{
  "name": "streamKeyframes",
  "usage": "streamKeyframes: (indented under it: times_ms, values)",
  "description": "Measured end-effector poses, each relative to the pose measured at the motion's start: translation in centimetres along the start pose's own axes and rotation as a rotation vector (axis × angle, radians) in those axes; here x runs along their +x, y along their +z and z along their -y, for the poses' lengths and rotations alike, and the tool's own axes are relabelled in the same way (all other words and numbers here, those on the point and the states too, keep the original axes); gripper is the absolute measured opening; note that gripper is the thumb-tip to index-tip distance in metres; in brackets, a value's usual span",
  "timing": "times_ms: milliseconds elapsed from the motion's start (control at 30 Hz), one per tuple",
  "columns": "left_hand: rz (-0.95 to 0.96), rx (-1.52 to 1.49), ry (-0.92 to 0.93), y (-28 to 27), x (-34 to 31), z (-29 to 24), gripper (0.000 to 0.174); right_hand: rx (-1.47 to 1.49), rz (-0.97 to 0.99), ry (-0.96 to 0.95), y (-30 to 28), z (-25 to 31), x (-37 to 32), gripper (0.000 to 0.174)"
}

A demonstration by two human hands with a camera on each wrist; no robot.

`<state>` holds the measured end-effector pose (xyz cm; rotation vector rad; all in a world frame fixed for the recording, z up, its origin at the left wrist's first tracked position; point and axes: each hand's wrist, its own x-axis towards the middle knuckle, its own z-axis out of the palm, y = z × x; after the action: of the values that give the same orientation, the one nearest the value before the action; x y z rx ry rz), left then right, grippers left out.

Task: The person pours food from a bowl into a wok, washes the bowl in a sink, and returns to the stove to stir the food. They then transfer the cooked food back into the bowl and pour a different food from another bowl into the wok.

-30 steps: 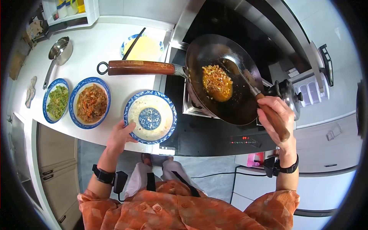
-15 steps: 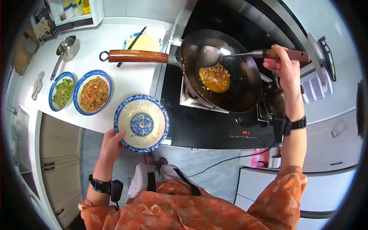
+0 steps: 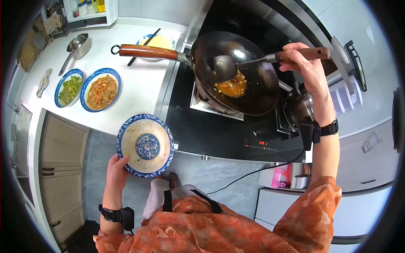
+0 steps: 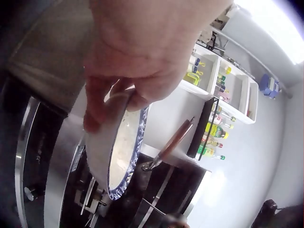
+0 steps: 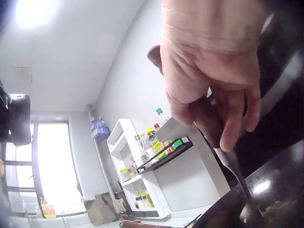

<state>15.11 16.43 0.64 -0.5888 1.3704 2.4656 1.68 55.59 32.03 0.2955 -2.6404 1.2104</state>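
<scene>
My left hand (image 3: 117, 170) pinches the rim of a blue-and-white bowl (image 3: 131, 152), thumb inside and fingers beneath. The bowl holds only a few food smears and is off the counter, over the floor by its front edge. My right hand (image 3: 307, 67) grips the wooden handle of a wok spatula (image 3: 225, 68). Its rounded metal head is inside the black wok (image 3: 257, 95), overlapping the browned, saucy food (image 3: 233, 87) there. The wok's wooden handle (image 3: 147, 51) points left over the counter. In the left wrist view the bowl (image 4: 124, 152) is tilted on its side.
On the white counter stand a plate of chopped greens (image 3: 71, 90), a plate of reddish shredded food (image 3: 102, 90), a metal ladle (image 3: 79, 45) and a bowl of pale yellow liquid (image 3: 162, 42) with chopsticks (image 3: 144, 45) across it. A lidded pot (image 3: 296, 107) stands right of the wok.
The left hand has drawn the bowl back and left, off the counter's edge. My right hand has swung the spatula up and across, its head now over the food in the wok.
</scene>
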Motion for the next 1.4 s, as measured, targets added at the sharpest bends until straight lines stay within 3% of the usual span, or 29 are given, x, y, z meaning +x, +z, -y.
streamKeyframes:
  times_ms: [233,300,400,600,733,833,967,1000,1033,1100,1200,1233,1267,1300,1333,1400]
  values:
    - [-0.062,0.016,-0.016,-0.2,-2.3,-0.7,0.019,0.119,0.116,0.012,-1.6,2.9,-0.6,0.019]
    - [-0.168,-0.098,0.068,-0.1,-1.6,0.4,0.019,-0.029,0.196,-0.065,-0.6,3.4,-2.4,0.019]
    - [-0.073,-0.055,0.075,-1.4,-2.1,0.1,0.02,-0.119,0.137,-0.063,0.7,3.6,-2.3,0.016]
    - [-0.134,-0.047,0.092,-2.5,-4.0,-1.2,0.02,-0.153,0.103,-0.165,2.9,4.3,-0.9,0.014]
    - [-0.159,-0.079,0.123,-5.2,-4.4,-1.7,0.02,-0.643,0.108,-0.461,8.1,3.2,-0.4,0.012]
    - [-0.139,-0.097,0.113,-7.4,-5.2,-2.9,0.02,-0.889,0.09,-0.557,12.4,1.5,-1.2,0.012]
    - [-0.128,-0.168,0.183,-13.6,-5.7,-2.9,0.03,-1.115,0.155,-0.46,18.5,2.1,-4.7,0.012]
    - [-0.206,-0.166,0.162,-14.2,-6.7,-4.2,0.03,-1.108,0.14,-0.418,19.8,1.7,-5.0,0.012]
    - [-0.12,-0.179,0.199,-16.6,-7.1,-4.3,0.031,-1.088,0.09,-0.476,20.9,2.0,-5.4,0.012]
    - [-0.153,-0.104,0.143,-20.2,-9.7,-6.6,0.03,-1.086,0.121,-0.386,21.9,3.4,-5.5,0.014]
    - [-0.261,-0.154,0.19,-23.9,-11.1,-9.2,0.027,-1.121,0.31,-0.245,19.7,1.3,-2.4,0.029]
    - [-0.277,-0.177,0.197,-25.7,-12.1,-10.4,0.026,-1.211,0.288,-0.051,19.5,2.3,-1.7,0.037]
    - [-0.296,-0.192,0.215,-27.6,-12.8,-11.1,0.026,-1.154,0.23,-0.168,18.7,2.4,-0.7,0.042]
    - [-0.306,-0.214,0.241,-29.6,-13.5,-11.7,0.026,-1.153,0.162,-0.046,19.1,5.4,-0.1,0.047]
    - [-0.316,-0.234,0.264,-31.5,-14.3,-12.2,0.026,-1.053,0.082,-0.168,19.1,5.5,1.1,0.045]
    - [-0.374,-0.284,0.312,-34.5,-16.1,-13.5,0.026,-0.737,0.074,-0.133,25.5,13.5,0.4,0.042]
